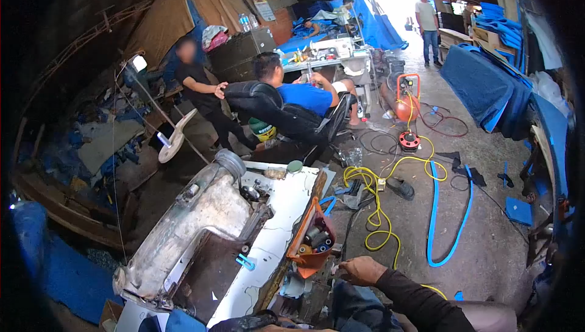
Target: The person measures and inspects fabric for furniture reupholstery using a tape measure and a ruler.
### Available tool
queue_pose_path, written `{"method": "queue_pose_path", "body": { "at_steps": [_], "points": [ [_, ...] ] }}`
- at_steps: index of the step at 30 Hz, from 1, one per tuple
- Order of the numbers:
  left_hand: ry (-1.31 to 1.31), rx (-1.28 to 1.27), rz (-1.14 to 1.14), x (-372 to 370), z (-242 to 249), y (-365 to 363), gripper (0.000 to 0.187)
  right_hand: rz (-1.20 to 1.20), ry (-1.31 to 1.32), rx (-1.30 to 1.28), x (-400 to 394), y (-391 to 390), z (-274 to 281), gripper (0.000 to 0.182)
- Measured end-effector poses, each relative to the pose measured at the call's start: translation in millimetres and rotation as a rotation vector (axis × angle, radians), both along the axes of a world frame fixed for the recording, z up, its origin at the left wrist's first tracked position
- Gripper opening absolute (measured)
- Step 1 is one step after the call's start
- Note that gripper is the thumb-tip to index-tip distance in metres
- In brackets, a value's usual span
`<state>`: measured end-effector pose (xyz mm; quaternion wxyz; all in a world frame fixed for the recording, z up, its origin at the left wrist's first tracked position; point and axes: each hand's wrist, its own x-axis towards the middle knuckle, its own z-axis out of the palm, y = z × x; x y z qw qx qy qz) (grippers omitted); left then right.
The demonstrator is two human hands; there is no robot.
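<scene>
My right hand (362, 270) reaches in from the lower right in a dark sleeve. Its fingers are drawn together, and what they pinch, if anything, is too small to make out. Just beyond them an orange bin (313, 260) with spools and small parts hangs at the edge of the white table (277, 234). Only a sliver of my left hand (291, 324) shows at the bottom edge; its fingers are hidden. A large, worn sewing machine (183, 228) stands on the table to the left. Near its needle end lies a light-blue clip-like piece (245, 262).
A person in a blue shirt (301, 97) sits in a black chair (274, 109); another person (201, 88) stands beside it. Yellow hose (381, 210), a red compressor (404, 106), a blue strip (434, 228) and a shoe (401, 188) occupy the floor. Blue padded sheets (481, 88) lean at right.
</scene>
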<state>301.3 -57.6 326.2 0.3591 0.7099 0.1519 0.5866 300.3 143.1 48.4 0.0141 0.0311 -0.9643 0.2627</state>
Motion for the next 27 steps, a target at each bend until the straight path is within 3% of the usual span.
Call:
{"method": "queue_pose_path", "body": {
  "at_steps": [12, 27],
  "points": [
    [0.141, 0.014, 0.163, -11, -2, 3, 0.054, -0.002, 0.036, -0.006, -2, 0, -11, 0.028],
    [0.216, 0.056, 0.175, -16, -1, 11, 0.051, 0.0, -0.01, 0.022, -2, 0, -9, 0.033]
  ]
}}
